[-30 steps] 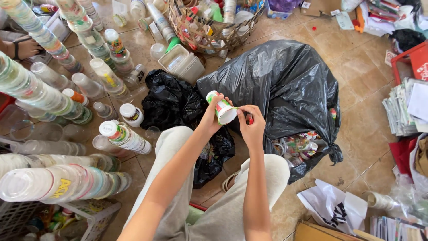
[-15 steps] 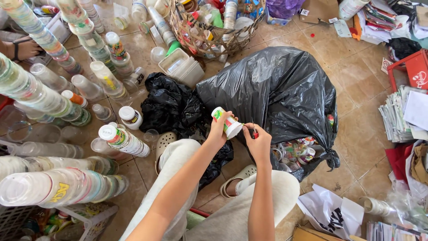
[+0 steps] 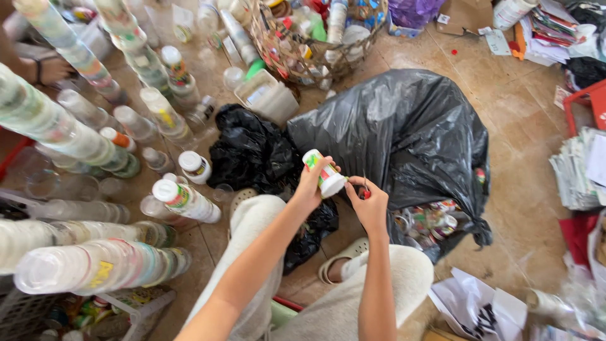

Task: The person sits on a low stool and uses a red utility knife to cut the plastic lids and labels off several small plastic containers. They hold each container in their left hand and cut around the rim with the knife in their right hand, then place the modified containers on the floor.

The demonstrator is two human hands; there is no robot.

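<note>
Tiled floor (image 3: 517, 158) w/ cup stacks (image 3: 95, 265)

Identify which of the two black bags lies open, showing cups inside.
The big black bag right of the hands: its mouth gapes with cups showing. The small black bag lies crumpled.

Single head-worn view, looking steeply down over seated knees, hands close at centre, black bag (image 3: 404, 145) toward 1 o'clock, stacked cups (image 3: 95, 265) toward 8 o'clock.
</note>
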